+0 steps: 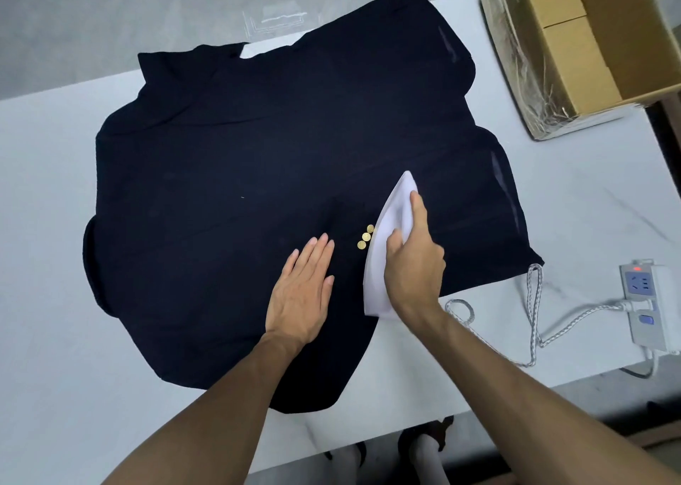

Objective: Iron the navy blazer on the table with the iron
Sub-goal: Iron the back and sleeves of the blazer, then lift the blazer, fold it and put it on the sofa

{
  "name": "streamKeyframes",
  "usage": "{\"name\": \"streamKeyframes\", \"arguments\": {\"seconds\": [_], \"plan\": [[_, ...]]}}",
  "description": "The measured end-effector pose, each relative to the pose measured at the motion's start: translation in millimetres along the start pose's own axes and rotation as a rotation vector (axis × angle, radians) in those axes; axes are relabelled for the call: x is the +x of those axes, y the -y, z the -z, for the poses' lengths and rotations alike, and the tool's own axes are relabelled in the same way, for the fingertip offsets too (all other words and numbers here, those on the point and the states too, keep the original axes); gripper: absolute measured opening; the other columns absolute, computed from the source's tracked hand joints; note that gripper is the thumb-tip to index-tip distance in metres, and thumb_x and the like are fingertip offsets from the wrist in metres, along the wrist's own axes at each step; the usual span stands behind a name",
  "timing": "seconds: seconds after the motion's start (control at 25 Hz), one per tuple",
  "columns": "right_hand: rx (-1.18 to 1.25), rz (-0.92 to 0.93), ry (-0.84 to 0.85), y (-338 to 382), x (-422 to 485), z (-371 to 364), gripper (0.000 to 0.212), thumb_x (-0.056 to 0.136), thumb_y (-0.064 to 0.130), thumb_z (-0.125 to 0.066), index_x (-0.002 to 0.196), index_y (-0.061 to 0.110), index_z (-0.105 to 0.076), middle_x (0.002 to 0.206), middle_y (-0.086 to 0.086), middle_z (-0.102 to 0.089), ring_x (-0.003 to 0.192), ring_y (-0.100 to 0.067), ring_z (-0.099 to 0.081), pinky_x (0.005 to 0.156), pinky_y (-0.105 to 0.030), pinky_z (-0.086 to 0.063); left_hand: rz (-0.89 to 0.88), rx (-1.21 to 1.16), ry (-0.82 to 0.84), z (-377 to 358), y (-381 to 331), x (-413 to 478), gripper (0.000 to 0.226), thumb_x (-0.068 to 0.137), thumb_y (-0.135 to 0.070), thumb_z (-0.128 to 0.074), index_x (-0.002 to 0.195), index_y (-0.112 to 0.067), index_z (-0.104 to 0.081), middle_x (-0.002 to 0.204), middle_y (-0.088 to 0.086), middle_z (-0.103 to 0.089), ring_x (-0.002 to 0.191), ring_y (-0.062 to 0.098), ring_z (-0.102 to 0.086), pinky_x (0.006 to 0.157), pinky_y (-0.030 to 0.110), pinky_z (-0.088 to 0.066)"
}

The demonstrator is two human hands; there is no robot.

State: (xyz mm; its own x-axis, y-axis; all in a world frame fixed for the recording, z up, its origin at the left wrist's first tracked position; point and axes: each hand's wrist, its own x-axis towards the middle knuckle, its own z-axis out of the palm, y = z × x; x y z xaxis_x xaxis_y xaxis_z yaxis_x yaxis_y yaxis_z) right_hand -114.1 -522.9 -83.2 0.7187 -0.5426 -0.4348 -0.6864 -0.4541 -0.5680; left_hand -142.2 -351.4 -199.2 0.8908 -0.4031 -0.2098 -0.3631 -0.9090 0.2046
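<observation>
The navy blazer (pixel 228 175) lies spread flat over most of the white table (pixel 48 226). A white iron (pixel 387 226) stands sole-down on the cloth near the blazer's lower right, its tip pointing away from me. My right hand (pixel 414 260) grips the iron's handle, index finger stretched along the top. Three gold buttons (pixel 365 237) show just left of the iron. My left hand (pixel 304 289) rests flat on the fabric, fingers straight, left of the buttons.
The iron's braided cord (pixel 534 315) loops across the table to a white power strip (pixel 643 300) at the right edge, its red light on. An open cardboard box (pixel 575 53) sits at the back right. The table's front edge runs just below the blazer's hem.
</observation>
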Motion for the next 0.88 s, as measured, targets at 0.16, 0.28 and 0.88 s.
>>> {"name": "streamKeyframes", "arguments": {"seconds": [0.16, 0.28, 0.88], "plan": [[-0.008, 0.019, -0.014, -15, -20, -10, 0.061, 0.099, 0.017, -0.041, 0.153, 0.035, -0.020, 0.061, 0.004, -0.045, 0.062, -0.022, -0.051, 0.070, -0.039, -0.048, 0.003, -0.006, 0.011, 1, 0, 0, 0.054, 0.106, -0.030, -0.017, 0.158, -0.014, -0.017, 0.165, -0.002, -0.014, 0.152, 0.011, -0.010, 0.124, 0.034, -0.008], [-0.041, 0.026, -0.017, -15, -16, -11, 0.060, 0.100, 0.019, -0.042, 0.152, 0.037, -0.019, 0.062, 0.005, -0.046, 0.065, -0.023, -0.053, 0.072, -0.040, -0.048, 0.008, -0.011, 0.021, 1, 0, 1, 0.054, 0.106, -0.031, -0.018, 0.158, -0.015, -0.017, 0.165, -0.003, -0.014, 0.152, 0.011, -0.010, 0.124, 0.034, -0.008], [0.347, -0.158, 0.259, -50, 18, 193, 0.027, 0.083, 0.031, -0.065, 0.092, 0.005, -0.068, 0.097, -0.012, -0.071, 0.084, -0.029, -0.067, 0.071, -0.036, -0.052, 0.300, -0.388, 0.411, 108, -73, 22, 0.046, 0.101, -0.028, -0.049, 0.146, -0.019, -0.044, 0.146, -0.001, -0.049, 0.133, 0.023, -0.048, 0.107, 0.035, -0.038]]}}
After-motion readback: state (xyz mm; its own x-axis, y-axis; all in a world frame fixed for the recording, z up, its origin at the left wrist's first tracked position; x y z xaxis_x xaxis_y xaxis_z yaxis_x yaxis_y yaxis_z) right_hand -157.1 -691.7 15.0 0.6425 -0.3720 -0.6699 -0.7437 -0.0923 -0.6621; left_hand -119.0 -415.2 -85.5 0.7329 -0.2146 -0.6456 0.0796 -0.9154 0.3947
